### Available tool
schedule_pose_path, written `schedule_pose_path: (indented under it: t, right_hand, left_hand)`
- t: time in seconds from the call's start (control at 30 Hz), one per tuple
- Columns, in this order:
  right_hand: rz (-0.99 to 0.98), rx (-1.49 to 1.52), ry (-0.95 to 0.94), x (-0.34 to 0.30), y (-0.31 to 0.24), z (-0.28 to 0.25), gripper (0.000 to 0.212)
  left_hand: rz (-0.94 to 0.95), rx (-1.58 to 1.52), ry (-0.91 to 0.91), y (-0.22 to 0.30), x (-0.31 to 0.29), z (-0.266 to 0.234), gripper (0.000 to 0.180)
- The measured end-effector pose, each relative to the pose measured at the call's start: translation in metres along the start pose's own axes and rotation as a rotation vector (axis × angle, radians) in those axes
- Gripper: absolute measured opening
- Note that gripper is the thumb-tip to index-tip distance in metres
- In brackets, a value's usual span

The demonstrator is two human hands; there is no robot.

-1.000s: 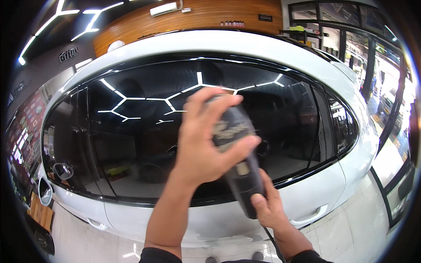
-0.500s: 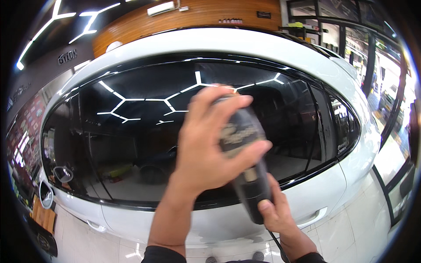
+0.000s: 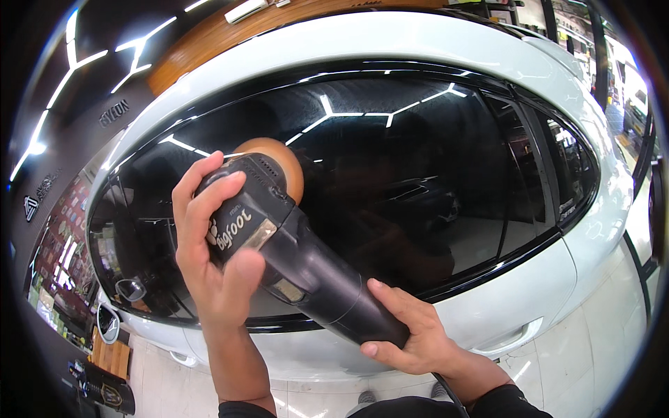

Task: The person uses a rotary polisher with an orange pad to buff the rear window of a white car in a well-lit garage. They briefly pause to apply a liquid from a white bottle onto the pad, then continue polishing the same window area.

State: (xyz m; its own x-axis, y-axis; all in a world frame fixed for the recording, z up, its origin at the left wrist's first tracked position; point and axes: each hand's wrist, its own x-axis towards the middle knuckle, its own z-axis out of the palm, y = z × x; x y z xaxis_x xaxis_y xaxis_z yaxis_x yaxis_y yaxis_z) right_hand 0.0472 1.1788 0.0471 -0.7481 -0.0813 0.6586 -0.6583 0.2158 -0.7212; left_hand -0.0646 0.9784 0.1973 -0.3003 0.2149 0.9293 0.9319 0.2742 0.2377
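A black electric polisher (image 3: 327, 272) with an orange round pad (image 3: 282, 164) lies slantwise across the view, its pad at the dark side window (image 3: 390, 167) of a white car (image 3: 334, 45). Whether the pad presses on the glass cannot be told for sure. Over the polisher's head curls my left hand (image 3: 212, 244), fingers on the far side and thumb on the near side. My right hand (image 3: 414, 331) is wrapped round the rear end of the body, where a black cord (image 3: 449, 390) runs down.
Below the window is a white door handle (image 3: 512, 338), with another farther left. The side mirror (image 3: 108, 322) stands out at the lower left, by a wooden pallet-like piece (image 3: 111, 359). Pale tiles (image 3: 557, 355) cover the floor; my feet show at the bottom.
Both hands have carried the polisher leftward along the window, and it now leans further to the left. Its orange pad has come into sight. My view has shifted and tilted somewhat.
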Motion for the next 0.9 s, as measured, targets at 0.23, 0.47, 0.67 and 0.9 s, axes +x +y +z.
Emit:
schedule_pose_path:
  t: [0.23,0.47,0.67,0.9]
  right_hand:
    - [0.008,0.015,-0.022,0.002,-0.008,-0.009,0.083]
    - [0.032,0.011,-0.047,0.012,-0.014,-0.004,0.081]
    - [0.020,0.026,-0.036,0.012,-0.013,0.002,0.080]
    - [0.047,-0.007,0.107,-0.015,0.000,-0.009,0.085]
  left_hand:
    - [-0.039,0.077,0.044,0.008,0.003,0.007,0.059]
    - [-0.047,0.063,0.054,0.005,0.007,-0.002,0.054]
    - [-0.062,-0.003,0.087,-0.004,-0.001,-0.006,0.054]
    - [0.072,0.020,-0.050,0.013,0.018,0.023,0.052]
